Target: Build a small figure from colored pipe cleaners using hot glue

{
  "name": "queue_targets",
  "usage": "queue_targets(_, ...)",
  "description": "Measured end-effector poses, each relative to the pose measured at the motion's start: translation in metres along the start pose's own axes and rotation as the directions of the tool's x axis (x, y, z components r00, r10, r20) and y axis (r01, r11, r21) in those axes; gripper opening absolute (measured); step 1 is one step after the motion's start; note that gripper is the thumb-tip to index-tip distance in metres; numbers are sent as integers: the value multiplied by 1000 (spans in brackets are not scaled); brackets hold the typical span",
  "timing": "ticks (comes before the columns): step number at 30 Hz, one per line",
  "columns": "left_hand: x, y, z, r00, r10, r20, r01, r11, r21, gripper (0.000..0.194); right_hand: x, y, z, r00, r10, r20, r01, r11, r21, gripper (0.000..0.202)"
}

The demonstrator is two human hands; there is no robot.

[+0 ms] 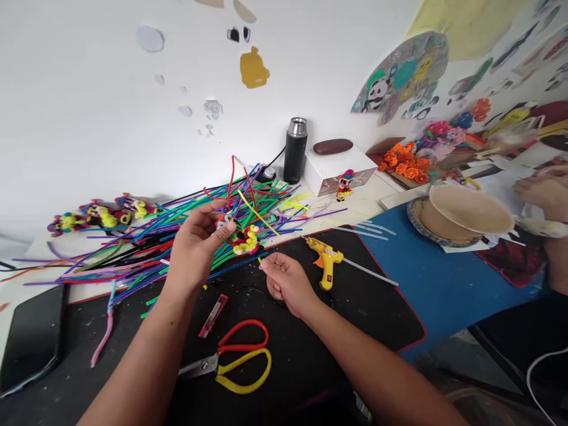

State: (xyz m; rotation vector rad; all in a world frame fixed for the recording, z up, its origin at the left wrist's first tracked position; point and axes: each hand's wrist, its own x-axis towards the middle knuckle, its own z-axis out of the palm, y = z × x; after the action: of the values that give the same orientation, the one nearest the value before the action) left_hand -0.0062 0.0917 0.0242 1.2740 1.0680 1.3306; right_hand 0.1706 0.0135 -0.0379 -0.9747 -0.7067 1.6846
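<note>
My left hand point(199, 239) is closed in a pinch on a small pipe-cleaner figure point(244, 239) in red, yellow and blue, holding it above the black mat point(355, 319). Just to its lower right, my right hand point(286, 281) has its thumb and forefinger pressed together. A tiny yellow-green bit, perhaps a pipe-cleaner end, pokes out of that pinch, apart from the figure. Loose pipe cleaners point(177, 207) in many colours lie heaped behind my left hand. Scissors point(244, 370) with one red and one yellow handle rest below my hands, near a small pink-edged packet point(213, 316).
A yellow glue gun point(326, 260) with a clear stick lies right of my hands. Finished figures point(106, 216) lie at the left, another figure point(345, 184) stands by a white box point(339, 165). Behind are a black flask point(295, 151) and, rightward, a bowl point(470, 213) near another person's hands point(545, 192).
</note>
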Motion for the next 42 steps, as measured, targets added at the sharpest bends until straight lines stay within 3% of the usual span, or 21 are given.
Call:
queue_targets(8,-4,-1,9,999,-10,34,10,1000,-2,50,1,1,0,1000,16,17,-16,1000,5,48)
queue_targets(42,-5,-3,10,998,27,48,-28,1000,7,47,-2,-3,1,999,1,33,-2,1000,2,47)
